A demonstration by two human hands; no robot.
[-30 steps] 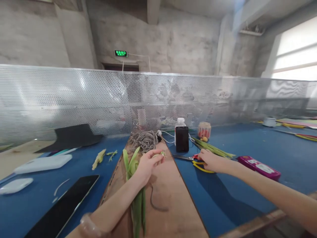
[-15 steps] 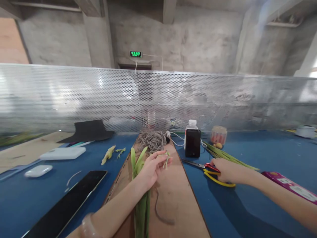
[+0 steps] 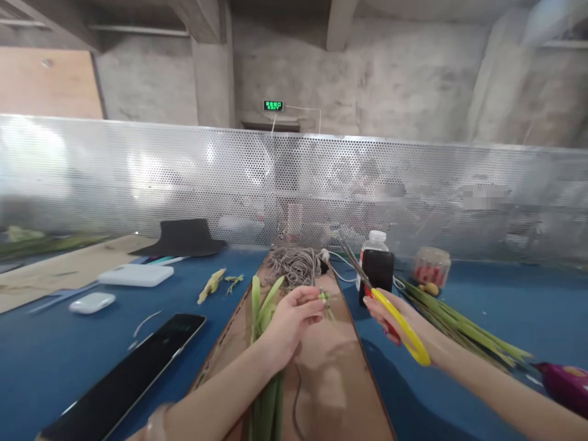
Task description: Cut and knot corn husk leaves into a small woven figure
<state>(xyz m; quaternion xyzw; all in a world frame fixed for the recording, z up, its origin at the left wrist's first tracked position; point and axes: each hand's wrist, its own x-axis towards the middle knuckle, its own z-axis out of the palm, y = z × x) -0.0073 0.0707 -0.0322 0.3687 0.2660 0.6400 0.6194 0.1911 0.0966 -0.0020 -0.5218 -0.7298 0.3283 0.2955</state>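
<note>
My left hand [image 3: 296, 321] is over the brown board [image 3: 344, 392], its fingertips pinched on a small green sprig [image 3: 325, 298] with thin pale stems. In my right hand [image 3: 404, 315] is a pair of scissors [image 3: 416, 346] with red and yellow handles, lifted off the blue table, the blades pointing up and away to the left. Long green leaves [image 3: 266, 404] lie along the board, partly hidden under my left forearm. Beyond my left hand a heap of grey cord [image 3: 296, 266] rests at the board's far end, and a loose grey strand [image 3: 296, 398] lies nearer.
Left of the board lie a black phone [image 3: 133, 373], a white earphone case [image 3: 92, 302], a white power bank-like block [image 3: 136, 275] and pale plant scraps [image 3: 212, 285]. To the right are a bottle [image 3: 377, 239], a black phone-like device [image 3: 382, 269], a tub [image 3: 432, 266] and green stalks [image 3: 463, 321].
My right hand has picked the scissors up off the table and brought them left, with the blades now tilted upward. My left hand still pinches the sprig. The view has turned slightly left.
</note>
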